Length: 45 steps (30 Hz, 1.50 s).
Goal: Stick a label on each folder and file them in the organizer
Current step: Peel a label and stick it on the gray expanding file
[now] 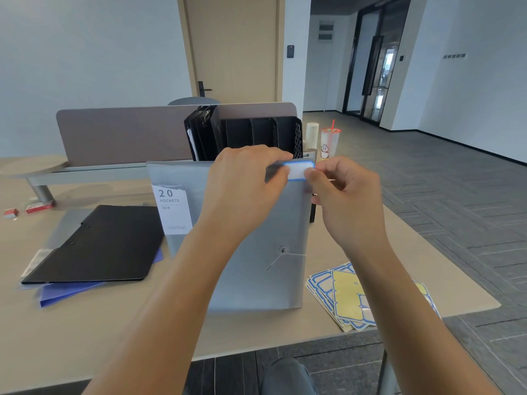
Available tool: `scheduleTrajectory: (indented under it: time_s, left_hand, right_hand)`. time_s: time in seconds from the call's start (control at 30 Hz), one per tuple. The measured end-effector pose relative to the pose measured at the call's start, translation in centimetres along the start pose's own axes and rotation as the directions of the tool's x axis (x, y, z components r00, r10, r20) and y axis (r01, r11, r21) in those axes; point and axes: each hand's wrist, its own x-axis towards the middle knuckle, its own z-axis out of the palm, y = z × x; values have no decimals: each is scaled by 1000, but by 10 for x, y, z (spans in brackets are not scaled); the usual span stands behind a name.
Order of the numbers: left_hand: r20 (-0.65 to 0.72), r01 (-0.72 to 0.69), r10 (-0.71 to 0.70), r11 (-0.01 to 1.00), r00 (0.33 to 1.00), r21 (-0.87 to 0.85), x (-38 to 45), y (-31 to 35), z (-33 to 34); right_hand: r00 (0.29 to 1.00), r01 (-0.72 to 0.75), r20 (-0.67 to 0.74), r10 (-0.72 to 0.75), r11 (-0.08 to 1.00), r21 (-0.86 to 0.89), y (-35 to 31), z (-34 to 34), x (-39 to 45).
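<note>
Two hands, left hand [242, 178] and right hand [346, 195], pinch a blue-bordered label [299, 169] onto the grey folder [256, 275], hiding the black organizer [256, 132] base behind.

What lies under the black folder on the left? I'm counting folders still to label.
Under the black folder a blue folder pokes out at the near edge, with a clear plastic sleeve at the left. How far they run, or whether more lies beneath, is covered.
</note>
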Motion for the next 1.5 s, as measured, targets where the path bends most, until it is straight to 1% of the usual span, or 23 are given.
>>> scheduleTrajectory:
  time_s: [0.4, 0.67, 0.77, 0.87, 0.97, 1.3, 1.5]
  left_hand:
    - [-19, 9, -9, 999, 1000, -36, 0, 1, 0]
    - [-6, 6, -6, 999, 1000, -38, 0, 0, 0]
    - [-4, 2, -2, 999, 1000, -40, -1, 0, 0]
    - [-4, -5, 5, 999, 1000, -40, -1, 0, -1]
    - [-6, -8, 8, 999, 1000, -40, -1, -1, 0]
    - [-34, -9, 8, 999, 999, -46, -2, -2, 1]
    - [-43, 3, -6, 998, 999, -55, -2, 2, 2]
  right_hand:
    - [1000, 12, -9, -13, 998, -54, 0, 1, 2]
    - [998, 2, -65, -8, 996, -84, -3, 3, -1]
    - [996, -2, -85, -4, 998, -60, -4, 3, -3]
    - [991, -18, -133, 15, 1000, -19, -6, 1, -6]
    - [993, -47, -112, 48, 999, 15, -9, -1, -7]
    - [995, 12, -101, -4, 997, 82, -2, 2, -9]
    - [997, -13, -69, 21, 994, 113, -2, -1, -7]
